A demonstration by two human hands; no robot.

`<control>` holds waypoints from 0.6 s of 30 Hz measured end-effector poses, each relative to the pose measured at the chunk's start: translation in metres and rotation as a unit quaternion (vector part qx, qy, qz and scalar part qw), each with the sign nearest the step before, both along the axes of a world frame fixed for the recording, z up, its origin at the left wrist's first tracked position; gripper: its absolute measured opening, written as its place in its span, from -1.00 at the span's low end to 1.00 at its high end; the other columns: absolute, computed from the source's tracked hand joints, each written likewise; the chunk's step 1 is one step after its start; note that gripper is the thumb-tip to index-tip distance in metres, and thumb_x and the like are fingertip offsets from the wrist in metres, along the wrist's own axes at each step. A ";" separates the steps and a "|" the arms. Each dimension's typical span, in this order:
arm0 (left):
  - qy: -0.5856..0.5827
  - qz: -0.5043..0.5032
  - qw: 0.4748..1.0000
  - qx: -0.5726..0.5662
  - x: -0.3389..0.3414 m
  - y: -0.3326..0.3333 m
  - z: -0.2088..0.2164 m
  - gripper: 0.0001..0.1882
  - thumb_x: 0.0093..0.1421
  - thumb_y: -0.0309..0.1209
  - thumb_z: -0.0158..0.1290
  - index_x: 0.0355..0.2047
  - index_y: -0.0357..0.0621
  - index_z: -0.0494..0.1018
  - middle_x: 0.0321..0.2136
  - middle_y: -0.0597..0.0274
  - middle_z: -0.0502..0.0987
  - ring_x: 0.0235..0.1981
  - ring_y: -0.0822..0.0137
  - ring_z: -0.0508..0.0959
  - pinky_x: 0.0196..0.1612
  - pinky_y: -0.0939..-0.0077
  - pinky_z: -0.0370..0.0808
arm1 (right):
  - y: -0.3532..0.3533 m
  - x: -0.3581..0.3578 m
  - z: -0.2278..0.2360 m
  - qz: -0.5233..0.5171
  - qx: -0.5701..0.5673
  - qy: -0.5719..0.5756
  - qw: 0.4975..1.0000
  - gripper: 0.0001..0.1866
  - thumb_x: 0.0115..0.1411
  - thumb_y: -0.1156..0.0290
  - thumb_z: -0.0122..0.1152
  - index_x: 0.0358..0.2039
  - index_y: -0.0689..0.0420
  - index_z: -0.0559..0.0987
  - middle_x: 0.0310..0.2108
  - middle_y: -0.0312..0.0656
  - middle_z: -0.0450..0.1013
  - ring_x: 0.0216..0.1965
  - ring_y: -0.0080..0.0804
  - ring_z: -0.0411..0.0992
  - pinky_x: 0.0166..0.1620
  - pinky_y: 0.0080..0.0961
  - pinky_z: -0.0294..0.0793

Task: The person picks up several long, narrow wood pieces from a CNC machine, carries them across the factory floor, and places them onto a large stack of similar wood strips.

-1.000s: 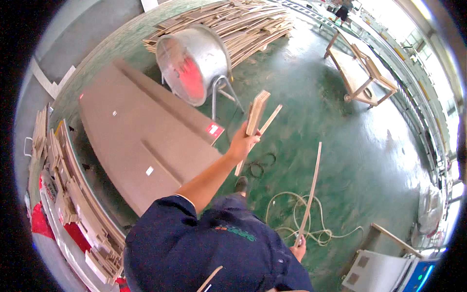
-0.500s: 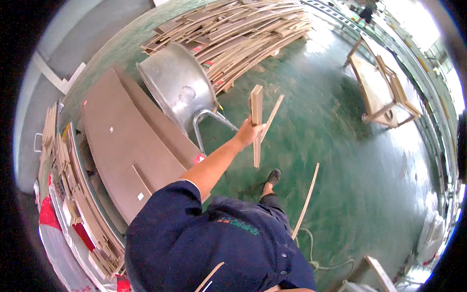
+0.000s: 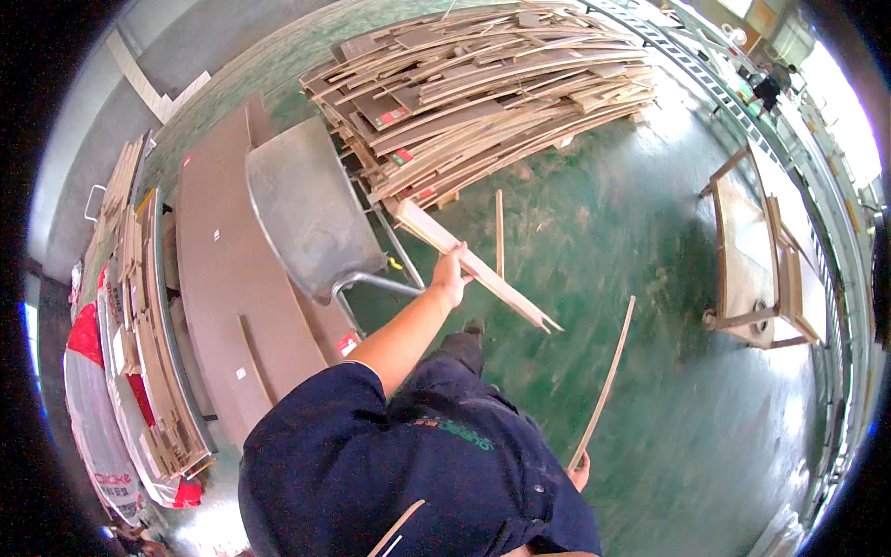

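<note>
Left hand (image 3: pixel 451 275) clenched on wooden strips (image 3: pixel 473 266), raised over glossy green floor (image 3: pixel 650 371). Right hand (image 3: pixel 579 472) grips a thin slat (image 3: pixel 605 382) low. Ahead: heaped offcut pile (image 3: pixel 483 93); left: brown boards (image 3: pixel 223 278), metal fan (image 3: pixel 311 213).

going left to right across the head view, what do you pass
red and white sack -> stacked wood offcuts -> long brown board -> grey metal wheelbarrow -> left hand holding wood strips -> thin curved strip -> wooden frame
</note>
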State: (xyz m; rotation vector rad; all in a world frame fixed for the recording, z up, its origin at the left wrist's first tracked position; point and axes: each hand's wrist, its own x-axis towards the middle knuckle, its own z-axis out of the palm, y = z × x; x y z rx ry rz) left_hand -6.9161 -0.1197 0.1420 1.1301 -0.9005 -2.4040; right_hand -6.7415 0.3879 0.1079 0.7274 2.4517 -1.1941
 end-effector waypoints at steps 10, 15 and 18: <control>0.292 0.141 0.945 0.038 -0.295 -0.235 0.123 -0.43 0.24 -0.18 -0.09 0.10 -0.35 0.10 0.11 -0.15 0.22 0.17 -0.05 0.22 0.26 -0.09 0.06 | -0.008 -0.159 -0.084 0.011 -0.043 0.078 0.996 -0.20 -0.20 0.73 0.09 0.16 -0.02 0.30 -0.52 -0.15 0.36 -0.59 -0.32 0.37 -0.53 -0.39 0.39; 0.108 0.106 0.988 0.020 -0.363 -0.339 0.139 0.00 0.06 0.00 0.13 0.30 0.05 -0.28 0.24 -0.23 -0.18 0.23 -0.20 0.06 0.18 -0.22 0.12 | -0.056 -0.230 -0.043 0.054 0.019 0.042 0.997 -0.24 -0.16 0.68 0.12 0.15 -0.03 0.31 -0.49 -0.13 0.36 -0.55 -0.29 0.37 -0.48 -0.37 0.39; 0.138 -0.009 0.989 -0.044 -0.367 -0.343 0.045 -0.37 0.14 0.02 0.00 0.06 -0.17 0.21 -0.21 0.03 0.49 -0.14 0.03 0.51 -0.09 0.04 0.46 | -0.069 -0.268 -0.032 0.070 0.029 0.036 0.996 -0.26 -0.14 0.65 0.13 0.15 -0.04 0.32 -0.47 -0.11 0.35 -0.52 -0.27 0.37 -0.45 -0.36 0.40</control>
